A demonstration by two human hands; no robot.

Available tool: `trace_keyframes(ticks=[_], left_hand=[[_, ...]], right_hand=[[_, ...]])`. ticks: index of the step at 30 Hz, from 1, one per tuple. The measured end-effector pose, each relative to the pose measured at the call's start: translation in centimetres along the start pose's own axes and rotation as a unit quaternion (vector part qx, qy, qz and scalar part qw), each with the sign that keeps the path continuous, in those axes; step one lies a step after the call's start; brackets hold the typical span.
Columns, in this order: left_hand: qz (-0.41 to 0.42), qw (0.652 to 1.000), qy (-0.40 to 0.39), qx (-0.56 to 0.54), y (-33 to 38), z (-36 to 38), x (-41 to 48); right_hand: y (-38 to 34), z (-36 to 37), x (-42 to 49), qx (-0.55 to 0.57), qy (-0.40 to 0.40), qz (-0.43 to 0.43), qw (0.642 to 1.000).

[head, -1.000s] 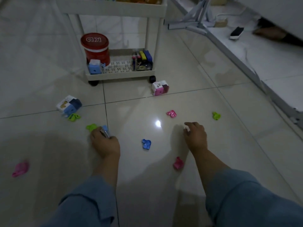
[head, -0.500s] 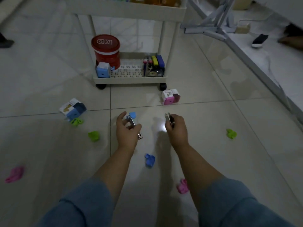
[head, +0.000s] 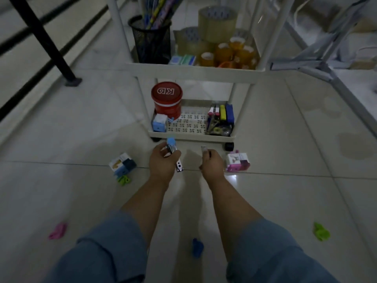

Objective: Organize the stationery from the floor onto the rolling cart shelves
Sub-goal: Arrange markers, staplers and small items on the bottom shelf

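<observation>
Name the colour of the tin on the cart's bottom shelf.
Red tin, white lettering; head view.

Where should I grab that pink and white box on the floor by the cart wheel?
Pinch the pink box across its left and right flat faces, coming down from above: it lies squarish on the floor with its top clear, and the cart wheel sits close behind. The right hand is nearest but holds something.

Tiled room; stocked rolling cart (head: 193,72)
</observation>
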State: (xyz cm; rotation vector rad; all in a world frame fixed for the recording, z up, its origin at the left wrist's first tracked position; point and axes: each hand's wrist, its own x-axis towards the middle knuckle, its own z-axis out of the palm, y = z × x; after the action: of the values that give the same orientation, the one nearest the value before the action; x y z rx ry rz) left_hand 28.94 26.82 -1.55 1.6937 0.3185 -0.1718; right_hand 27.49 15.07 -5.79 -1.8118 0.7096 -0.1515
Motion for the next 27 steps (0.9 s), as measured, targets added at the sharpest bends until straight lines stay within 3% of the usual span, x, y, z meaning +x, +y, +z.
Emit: trace_keyframes(ticks=[5, 15, 21, 27], left_hand=[[0.025, 0.997, -0.050, 0.044, 1.3, 1.1, 3.5], [0.022, 0.982, -0.178, 0.057, 5.8, 2.7, 7.6], [-0.073, 0.984, -0.161, -0.039, 4.3, 3.4, 8.5], [-0.032, 0.988, -0.150, -0.023, 2.1, 5.2, 12.0]], right_hand=[[-1.6, -0.1, 1.7, 0.073, -0.012, 0.005, 0.997], [-4.7, -1.8, 2.6, 0.071, 0.030, 0.057, 0.995], [-5.9, -2.5, 3.4, 0.018, 0.029, 0.102, 0.994], [-5.4, -2.3, 7.5, -0.009, 0.026, 0.058, 0.998]])
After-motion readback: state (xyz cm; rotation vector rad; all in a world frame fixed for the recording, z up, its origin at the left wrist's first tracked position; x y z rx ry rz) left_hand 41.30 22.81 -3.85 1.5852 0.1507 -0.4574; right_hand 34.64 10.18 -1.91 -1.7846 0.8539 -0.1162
